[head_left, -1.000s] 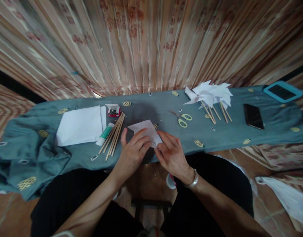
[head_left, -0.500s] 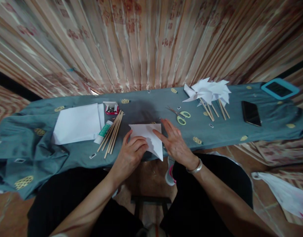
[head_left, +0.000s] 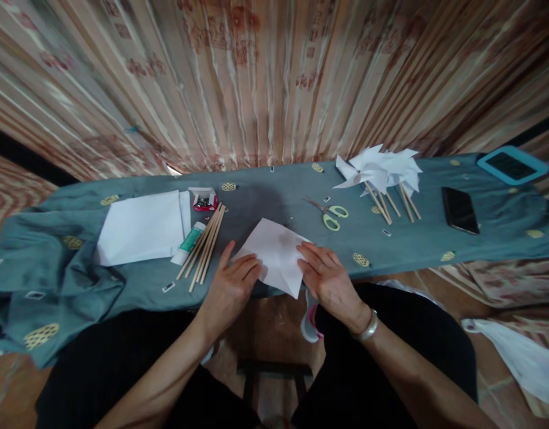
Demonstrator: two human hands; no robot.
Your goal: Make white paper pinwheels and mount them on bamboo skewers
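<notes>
A creased white sheet of paper (head_left: pixel 276 253) lies turned corner-wise at the front edge of the table, its near corner sticking out past the edge. On its left side my left hand (head_left: pixel 233 285) holds it down with bent fingers, the thumb standing apart beside it. My right hand (head_left: pixel 330 286), with a silver bangle at the wrist, grips the right corner; its thumb is mostly hidden. Green-handled scissors (head_left: pixel 330 214) lie beyond the right hand. Left of the left hand are several wooden sticks (head_left: pixel 208 247) and a green and white glue stick (head_left: pixel 188 243).
A stack of white paper (head_left: pixel 140 229) lies at the left, near a small red box (head_left: pixel 203 199) of metal bits. White paper pinwheels (head_left: pixel 379 168) on sticks lie at the back right. Farther right are a black phone (head_left: pixel 460 210) and a blue-framed tablet (head_left: pixel 511 165).
The paper has been turned from square-on to corner-wise. My right hand has gone from outstretched fingers over the paper to gripping its right corner. My left hand stays at the left side.
</notes>
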